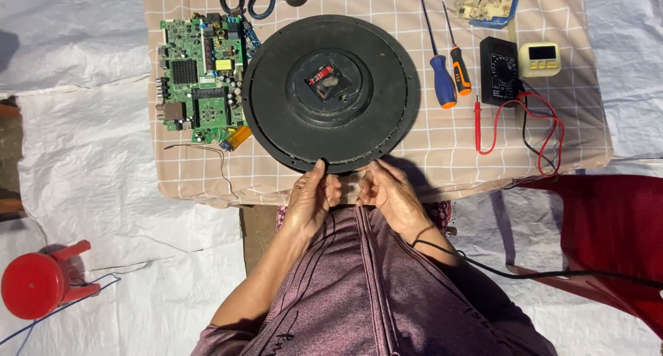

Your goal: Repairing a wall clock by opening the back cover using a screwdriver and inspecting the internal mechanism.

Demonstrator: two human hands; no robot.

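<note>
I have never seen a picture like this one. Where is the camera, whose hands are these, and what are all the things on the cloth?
There is only one picture. The camera sits on a person's head and looks down, so both hands are that person's own.

The left hand and the right hand touch the near edge of a large round black disc. It looks like the back of a wall clock, with a small mechanism in the middle. Neither hand grips a tool.

The disc lies on a checked beige cloth. Left of it is a green circuit board. To its right lie two screwdrivers and a black meter with red and black leads.
</note>
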